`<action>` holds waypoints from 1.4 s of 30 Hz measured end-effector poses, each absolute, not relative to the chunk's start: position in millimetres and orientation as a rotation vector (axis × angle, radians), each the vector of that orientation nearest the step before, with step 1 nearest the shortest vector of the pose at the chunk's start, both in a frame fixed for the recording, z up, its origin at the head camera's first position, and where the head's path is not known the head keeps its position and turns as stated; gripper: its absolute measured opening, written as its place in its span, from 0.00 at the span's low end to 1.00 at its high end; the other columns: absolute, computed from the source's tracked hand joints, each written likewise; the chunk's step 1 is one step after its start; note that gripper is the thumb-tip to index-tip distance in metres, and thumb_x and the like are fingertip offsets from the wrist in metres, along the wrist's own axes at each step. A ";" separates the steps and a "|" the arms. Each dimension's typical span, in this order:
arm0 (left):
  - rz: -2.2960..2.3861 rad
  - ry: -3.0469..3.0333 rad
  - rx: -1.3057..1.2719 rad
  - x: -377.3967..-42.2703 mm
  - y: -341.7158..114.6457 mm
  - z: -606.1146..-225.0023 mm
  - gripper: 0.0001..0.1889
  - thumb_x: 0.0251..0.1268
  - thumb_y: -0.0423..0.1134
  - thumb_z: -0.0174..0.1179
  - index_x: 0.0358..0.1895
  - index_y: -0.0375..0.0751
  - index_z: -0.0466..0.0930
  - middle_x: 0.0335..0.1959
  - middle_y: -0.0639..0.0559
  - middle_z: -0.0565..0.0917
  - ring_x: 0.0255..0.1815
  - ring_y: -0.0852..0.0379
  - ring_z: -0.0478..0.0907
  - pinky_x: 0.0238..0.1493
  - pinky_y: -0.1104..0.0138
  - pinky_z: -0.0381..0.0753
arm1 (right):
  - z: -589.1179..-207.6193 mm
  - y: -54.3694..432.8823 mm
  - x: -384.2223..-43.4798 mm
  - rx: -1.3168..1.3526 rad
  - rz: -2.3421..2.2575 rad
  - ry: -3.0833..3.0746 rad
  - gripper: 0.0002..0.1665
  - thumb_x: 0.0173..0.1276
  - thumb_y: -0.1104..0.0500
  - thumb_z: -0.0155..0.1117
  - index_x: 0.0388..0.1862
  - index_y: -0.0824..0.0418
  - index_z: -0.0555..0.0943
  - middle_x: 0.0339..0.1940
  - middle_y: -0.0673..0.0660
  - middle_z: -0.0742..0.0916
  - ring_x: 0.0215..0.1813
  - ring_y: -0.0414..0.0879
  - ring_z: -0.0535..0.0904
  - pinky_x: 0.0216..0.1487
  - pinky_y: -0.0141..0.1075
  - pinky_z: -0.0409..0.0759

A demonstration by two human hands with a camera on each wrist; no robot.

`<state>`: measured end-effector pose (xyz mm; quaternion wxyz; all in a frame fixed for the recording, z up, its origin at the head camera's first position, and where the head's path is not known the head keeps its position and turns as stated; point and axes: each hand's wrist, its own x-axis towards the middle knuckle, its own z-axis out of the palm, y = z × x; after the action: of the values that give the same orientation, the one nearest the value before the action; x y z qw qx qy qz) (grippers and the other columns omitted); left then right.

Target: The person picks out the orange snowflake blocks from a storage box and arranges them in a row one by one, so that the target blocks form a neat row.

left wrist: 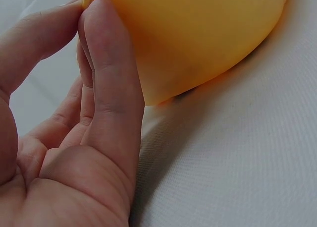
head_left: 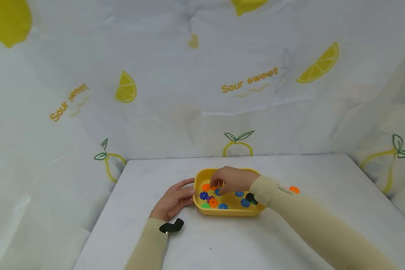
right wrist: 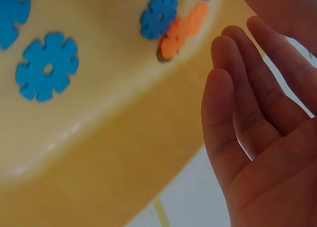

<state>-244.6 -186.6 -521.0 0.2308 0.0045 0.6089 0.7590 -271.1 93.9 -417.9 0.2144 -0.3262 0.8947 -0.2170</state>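
A yellow plastic basin point(head_left: 219, 212) stands on the white table with several notched, flower-shaped discs inside. Blue discs point(right wrist: 47, 67), orange discs point(head_left: 213, 202) and a green disc point(head_left: 205, 206) lie on its floor. My left hand point(head_left: 174, 198) pinches the basin's left rim between thumb and fingers; the left wrist view shows the yellow wall point(left wrist: 198, 43) beside the thumb. Over the basin's left half hangs my right hand point(head_left: 235, 179), fingers bent downward near the blue and orange discs. No disc shows between its fingers in the right wrist view, where the thumb and fingertips stand apart.
An orange disc point(head_left: 294, 189) lies on the table point(head_left: 324, 187) to the right of the basin, just beyond the right sleeve point(head_left: 310, 210). Behind the table hangs a white cloth point(head_left: 175, 93) printed with lemons.
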 end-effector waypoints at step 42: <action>2.108 1.629 0.020 -246.8 -187.7 -522.2 0.35 0.72 0.37 0.72 0.80 0.49 0.71 0.64 0.39 0.88 0.54 0.50 0.90 0.60 0.61 0.90 | -445.4 54.2 -261.9 -1.002 -0.201 2.583 0.16 0.61 0.49 0.87 0.40 0.45 0.86 0.35 0.40 0.83 0.41 0.39 0.77 0.54 0.33 0.82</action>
<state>-246.8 -187.7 -522.2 0.2365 0.0074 0.5942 0.7687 -261.9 54.2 -445.4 0.1807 -0.3548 0.9145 -0.0713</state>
